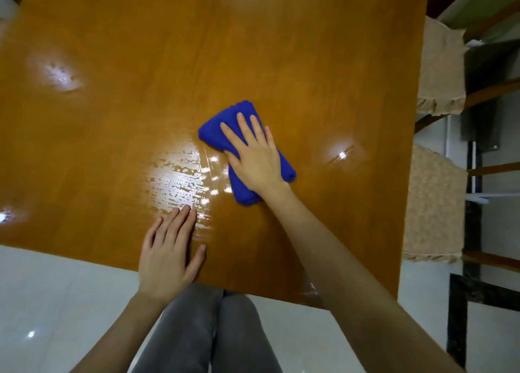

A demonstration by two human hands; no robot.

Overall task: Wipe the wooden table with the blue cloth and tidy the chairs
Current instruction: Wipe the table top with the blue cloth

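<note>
**Wooden table [197, 63], one.** An orange-brown glossy top is seen from above. One patch of wet streaks [180, 181] is noted near the front edge, between the two hands.

**Blue cloth [212, 134], one.** It is folded into a thick oblong pad and laid flat on the table top, right of centre, touching the right margin of the wet patch.

**Right hand [256, 158], one.** It is laid palm-down on the cloth, with fingers straight and slightly spread; the cloth is pressed, not pinched.

**Left hand [168, 254], one.** It is laid flat on the bare table at the front edge, fingers straight and close together, thumb set apart. Nothing is held.

**Chairs, two.** Both are placed along the table's right side, each seat covered in beige fabric: far chair [439, 68], near chair [430, 203].

**Legs in grey trousers [202, 330], two.** They are seen below the front edge, over a white floor [56, 302].
</note>
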